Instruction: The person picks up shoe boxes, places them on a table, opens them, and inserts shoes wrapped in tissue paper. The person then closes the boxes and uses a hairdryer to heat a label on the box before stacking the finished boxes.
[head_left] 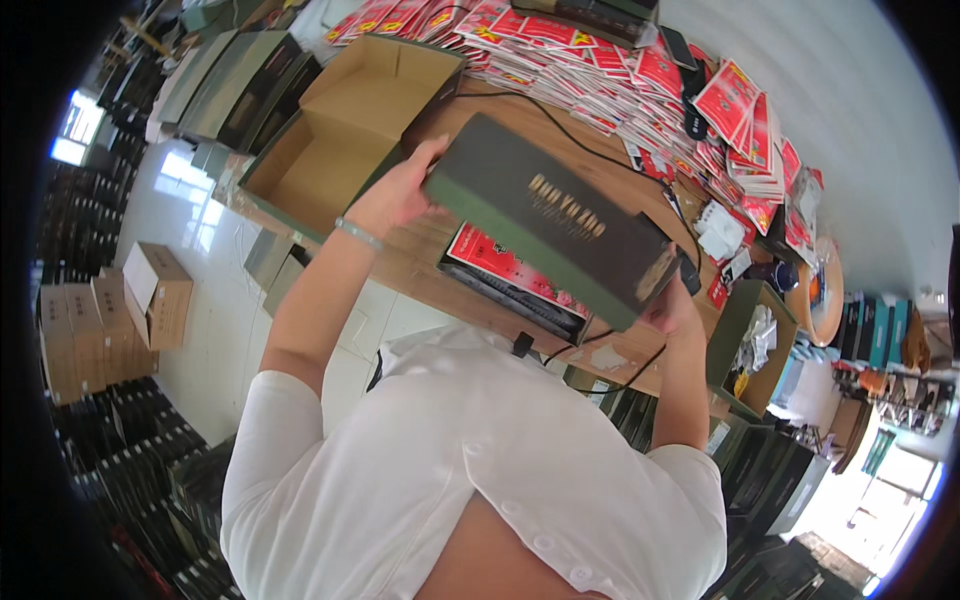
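Observation:
A dark green shoebox (535, 225) with gold lettering on its lid is held up at a tilt between my two hands. My left hand (395, 190), with a bracelet at the wrist, grips its left end. At the other end, by a worn brown patch, my right hand (675, 305) is closed on the box. Below it, partly covered, a red printed packet (500, 262) lies on a black item (520, 305) near the table's front edge. Left of my left hand stands an open box (335, 150) with a bare tan inside.
Many red printed packets (560, 75) are heaped along the back of the wooden table (480, 130). A black cable crosses it. A phone (678, 47) rests on the heap. An open green box (755, 350) with plastic bags stands right. Stacked boxes (230, 85) and cartons (95, 335) line the left.

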